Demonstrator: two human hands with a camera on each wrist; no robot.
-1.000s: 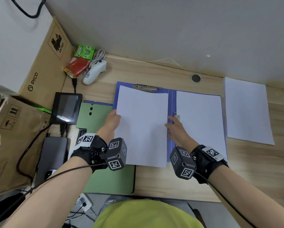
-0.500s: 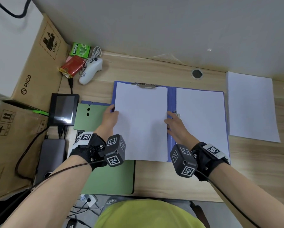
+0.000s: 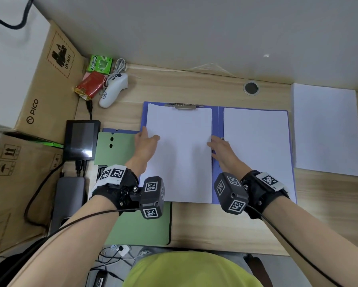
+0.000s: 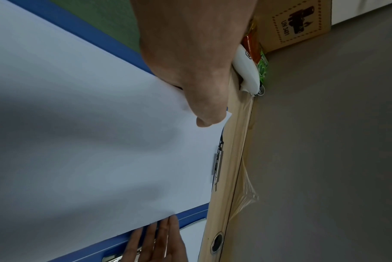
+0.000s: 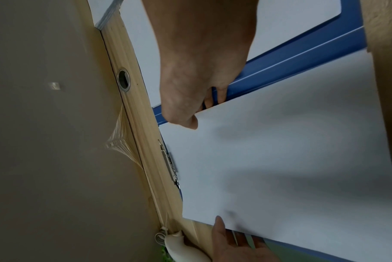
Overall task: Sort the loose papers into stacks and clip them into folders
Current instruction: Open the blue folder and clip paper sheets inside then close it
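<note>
While both wrists hover, left hand and right hand pinch paper stack.

The right hand pinches the paper stack's edge over the blue folder. At six o'clock, the left hand holds the opposite edge. The metal clip lies at nine o'clock.

blue folder; white papers; green folder; wood-grain desk
</note>
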